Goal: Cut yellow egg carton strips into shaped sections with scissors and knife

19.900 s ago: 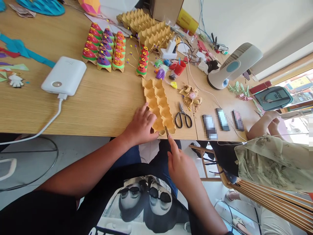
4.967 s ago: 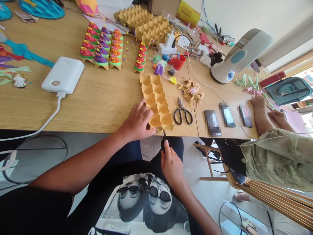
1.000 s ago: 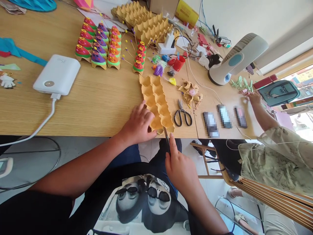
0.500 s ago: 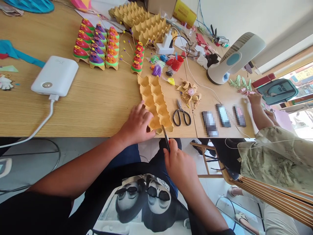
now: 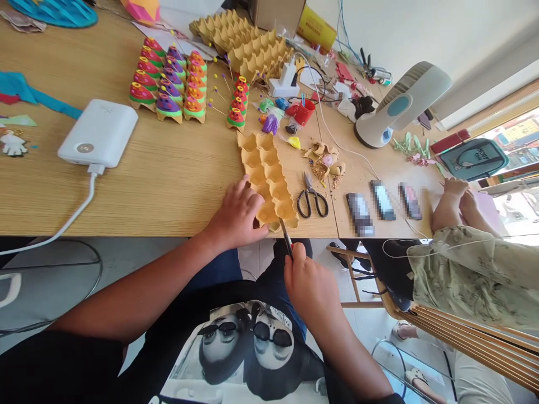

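A yellow-brown egg carton (image 5: 266,163) with two rows of cups lies at the table's front edge. My left hand (image 5: 240,213) grips its near left side, fingers over the edge cups and thumb near the front. In my right hand (image 5: 311,280) is a slim dark knife (image 5: 287,238), closed in the fist. The knife's tip meets the carton's near end, between the two rows. Right of the carton lie black-handled scissors (image 5: 312,197), apart from both hands.
Painted carton pieces (image 5: 170,84) stand in rows farther back, before stacked egg trays (image 5: 252,45). A white power bank (image 5: 99,133) lies left. Carton scraps (image 5: 326,160), phones (image 5: 382,200) and a fan (image 5: 400,106) are right. Another person's hands (image 5: 457,196) rest at far right.
My hands and the carton hold nearly the same place, with the knife shifted slightly toward me. The view has tilted a little. At the right, the other person's hands have come nearer the table's front edge.
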`<act>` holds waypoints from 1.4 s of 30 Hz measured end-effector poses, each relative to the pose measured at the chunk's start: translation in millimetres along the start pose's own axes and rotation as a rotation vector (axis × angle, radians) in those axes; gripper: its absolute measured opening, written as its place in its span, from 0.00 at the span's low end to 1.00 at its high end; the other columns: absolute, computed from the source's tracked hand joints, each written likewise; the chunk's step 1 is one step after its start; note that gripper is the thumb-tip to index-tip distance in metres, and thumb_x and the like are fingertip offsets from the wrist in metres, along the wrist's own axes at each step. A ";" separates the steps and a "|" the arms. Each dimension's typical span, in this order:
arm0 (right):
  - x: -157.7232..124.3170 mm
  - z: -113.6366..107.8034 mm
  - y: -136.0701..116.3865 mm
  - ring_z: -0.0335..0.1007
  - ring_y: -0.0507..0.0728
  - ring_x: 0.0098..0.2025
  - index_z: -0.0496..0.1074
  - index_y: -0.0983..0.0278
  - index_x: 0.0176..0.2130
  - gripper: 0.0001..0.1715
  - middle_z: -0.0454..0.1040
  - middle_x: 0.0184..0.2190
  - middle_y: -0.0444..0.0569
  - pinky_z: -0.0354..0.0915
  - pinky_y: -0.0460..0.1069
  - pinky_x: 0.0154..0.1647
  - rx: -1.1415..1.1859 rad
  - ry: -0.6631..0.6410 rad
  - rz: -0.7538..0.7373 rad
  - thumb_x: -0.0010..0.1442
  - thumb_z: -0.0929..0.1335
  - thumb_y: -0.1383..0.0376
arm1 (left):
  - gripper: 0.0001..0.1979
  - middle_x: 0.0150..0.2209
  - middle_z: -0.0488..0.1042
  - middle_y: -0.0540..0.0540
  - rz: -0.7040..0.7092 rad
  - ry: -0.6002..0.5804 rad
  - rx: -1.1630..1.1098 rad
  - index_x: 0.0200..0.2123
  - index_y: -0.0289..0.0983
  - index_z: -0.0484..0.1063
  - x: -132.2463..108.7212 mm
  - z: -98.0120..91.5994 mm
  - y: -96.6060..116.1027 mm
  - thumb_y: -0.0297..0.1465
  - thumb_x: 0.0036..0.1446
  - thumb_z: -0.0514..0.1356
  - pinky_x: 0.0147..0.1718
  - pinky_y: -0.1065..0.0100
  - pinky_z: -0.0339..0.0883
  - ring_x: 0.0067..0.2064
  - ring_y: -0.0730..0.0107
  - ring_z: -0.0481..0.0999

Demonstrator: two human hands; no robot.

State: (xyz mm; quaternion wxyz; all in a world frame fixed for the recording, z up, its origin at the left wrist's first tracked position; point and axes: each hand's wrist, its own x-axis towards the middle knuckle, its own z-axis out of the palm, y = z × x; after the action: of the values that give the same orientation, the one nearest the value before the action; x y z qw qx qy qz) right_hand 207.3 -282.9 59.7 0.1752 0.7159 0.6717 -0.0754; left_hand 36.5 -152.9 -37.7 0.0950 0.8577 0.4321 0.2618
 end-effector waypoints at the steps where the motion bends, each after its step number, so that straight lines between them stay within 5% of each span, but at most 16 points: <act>1: -1.8 0.4 -0.1 0.84 0.59 0.34 0.63 0.61 0.49 0.05 0.82 0.31 0.46 0.45 0.51 0.23 -0.003 0.000 0.001 0.77 0.60 0.63 | 0.19 0.50 0.73 0.33 0.003 -0.001 0.003 0.47 0.37 0.68 0.0 0.0 0.0 0.41 0.57 0.65 0.69 0.35 0.53 0.75 0.29 0.51; 11: 19.1 0.0 -12.7 0.84 0.58 0.33 0.62 0.63 0.52 0.10 0.81 0.29 0.47 0.48 0.50 0.22 -0.024 0.029 0.020 0.79 0.57 0.63 | 0.19 0.50 0.73 0.33 0.004 0.008 -0.024 0.46 0.38 0.68 0.9 1.5 -1.5 0.41 0.55 0.66 0.69 0.36 0.54 0.75 0.29 0.51; 20: -4.1 6.6 -1.5 0.84 0.58 0.34 0.62 0.62 0.49 0.04 0.82 0.30 0.45 0.45 0.51 0.24 0.011 -0.029 0.008 0.78 0.60 0.64 | 0.18 0.51 0.71 0.35 -0.013 -0.008 -0.015 0.47 0.39 0.66 -0.5 -1.5 2.1 0.39 0.57 0.65 0.70 0.35 0.52 0.76 0.32 0.49; 29: 19.2 -4.3 -11.7 0.84 0.58 0.34 0.62 0.63 0.51 0.07 0.82 0.31 0.47 0.46 0.50 0.23 -0.016 -0.014 0.024 0.78 0.58 0.63 | 0.19 0.52 0.71 0.34 -0.017 -0.020 -0.034 0.47 0.39 0.67 0.3 0.6 0.1 0.41 0.56 0.66 0.69 0.34 0.53 0.76 0.30 0.49; 42: 0.7 -0.6 -10.7 0.85 0.58 0.34 0.63 0.62 0.48 0.06 0.81 0.28 0.46 0.50 0.49 0.23 -0.012 -0.063 0.040 0.78 0.59 0.65 | 0.18 0.53 0.72 0.35 -0.035 -0.032 -0.105 0.46 0.41 0.67 1.2 -2.0 0.6 0.39 0.55 0.66 0.71 0.35 0.50 0.77 0.32 0.46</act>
State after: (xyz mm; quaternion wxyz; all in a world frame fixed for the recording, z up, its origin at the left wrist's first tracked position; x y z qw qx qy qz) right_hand 196.7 -281.7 58.5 0.2017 0.7253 0.6520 -0.0904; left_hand 36.5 -152.5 -35.4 0.1515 0.8478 0.4312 0.2689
